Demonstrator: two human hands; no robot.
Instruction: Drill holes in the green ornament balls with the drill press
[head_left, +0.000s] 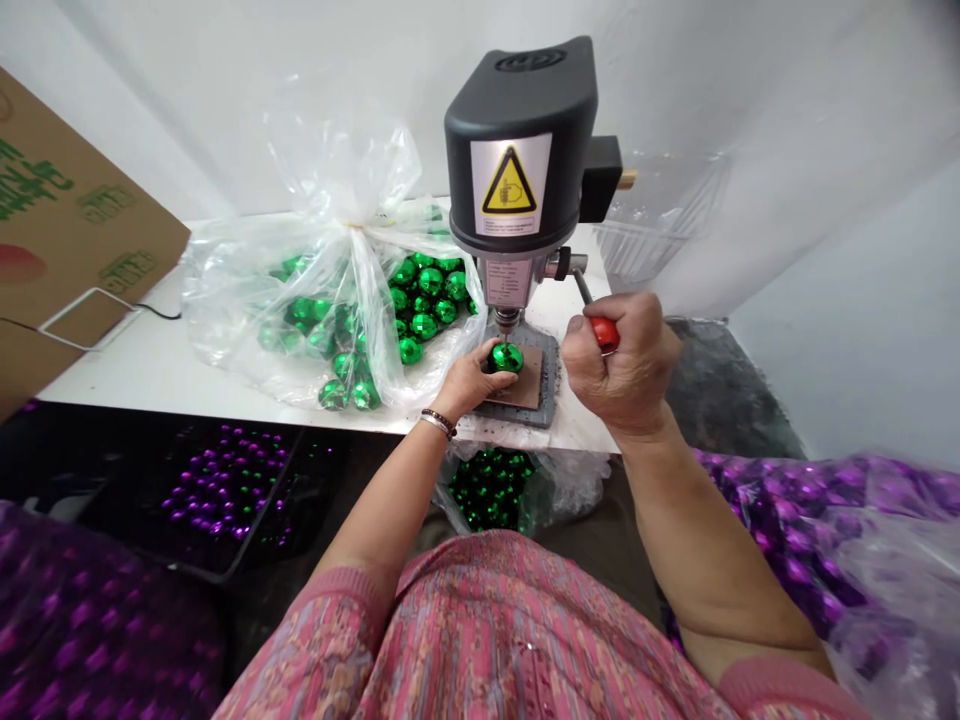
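My left hand [474,382] grips a shiny green faceted ball [507,357] from its left side. The ball sits on a brown board [531,380] on the base [551,400] of a small drill press [521,150]. Directly above the ball is the chuck [507,318]; its bit reaches down to the ball's top, and I cannot tell how deep it goes. My right hand [630,365] is wrapped round the red knob [604,335] of the press's feed lever, to the right of the ball.
Left of the press lies a clear plastic bag [360,300] of green balls on the white table [187,385]. A cardboard box [75,220] stands farther left. Below the table edge is another bag of green balls [491,490]. Bagged purple balls [795,520] lie at the right.
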